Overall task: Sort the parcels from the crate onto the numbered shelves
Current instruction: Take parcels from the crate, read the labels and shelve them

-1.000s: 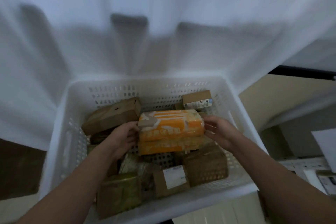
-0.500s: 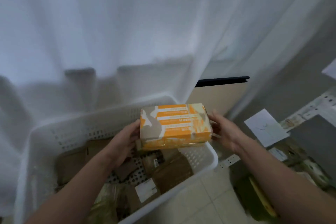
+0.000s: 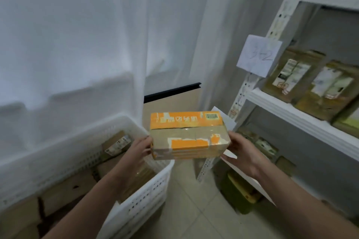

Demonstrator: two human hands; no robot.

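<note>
I hold an orange and brown taped parcel (image 3: 187,135) in mid-air between both hands, to the right of the crate. My left hand (image 3: 139,150) grips its left end and my right hand (image 3: 240,151) grips its right end. The white perforated crate (image 3: 147,190) sits at lower left with several brown parcels (image 3: 116,144) inside. A white metal shelf unit (image 3: 303,116) stands at right, with a paper label (image 3: 259,55) reading 3-2 on its upright post. Brown parcels (image 3: 308,81) stand on the middle shelf.
A white curtain (image 3: 87,35) hangs behind the crate. More parcels (image 3: 266,146) lie on the shelf's lower level, and a green and yellow object (image 3: 240,192) sits on the floor beneath. The tiled floor (image 3: 194,209) shows between crate and shelf.
Both hands lifted the orange parcel out of the crate and carried it to the right, tipping it over. The view swung right, bringing the shelf unit into sight.
</note>
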